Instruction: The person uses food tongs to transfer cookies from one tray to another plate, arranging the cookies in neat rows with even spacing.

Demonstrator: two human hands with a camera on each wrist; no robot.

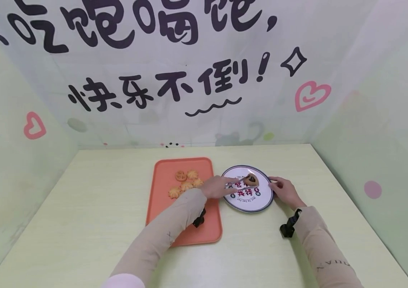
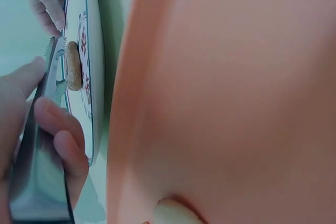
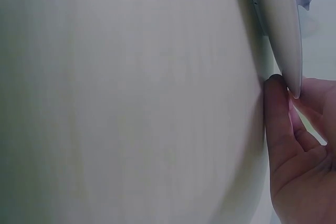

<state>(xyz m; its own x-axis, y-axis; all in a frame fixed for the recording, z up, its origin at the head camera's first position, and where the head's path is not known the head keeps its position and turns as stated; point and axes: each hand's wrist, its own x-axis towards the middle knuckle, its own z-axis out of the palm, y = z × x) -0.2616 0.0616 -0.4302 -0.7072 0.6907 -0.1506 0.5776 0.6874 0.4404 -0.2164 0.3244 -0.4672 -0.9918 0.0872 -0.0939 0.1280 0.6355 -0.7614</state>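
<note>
My left hand (image 1: 216, 187) holds metal tongs (image 2: 39, 171), fingers along one side. The toothed tips of the tongs reach over the plate, at a round brown cookie (image 1: 251, 180) with a dark centre. In the left wrist view this cookie (image 2: 74, 66) lies on the plate's face, between the tong arms. The white plate (image 1: 264, 192) has a blue rim and printed red characters. At its right edge my right hand (image 1: 285, 192) pinches the rim; the right wrist view shows fingers (image 3: 278, 108) under the plate edge (image 3: 283, 35) and the thumb above.
An orange tray (image 1: 160, 180) lies left of the plate, under my left forearm. Several golden cookies (image 1: 186, 185) sit in its upper half, one of them round with cut-outs (image 1: 180, 176). A printed wall (image 1: 175, 128) stands behind the pale table (image 1: 92, 192), with side walls left and right.
</note>
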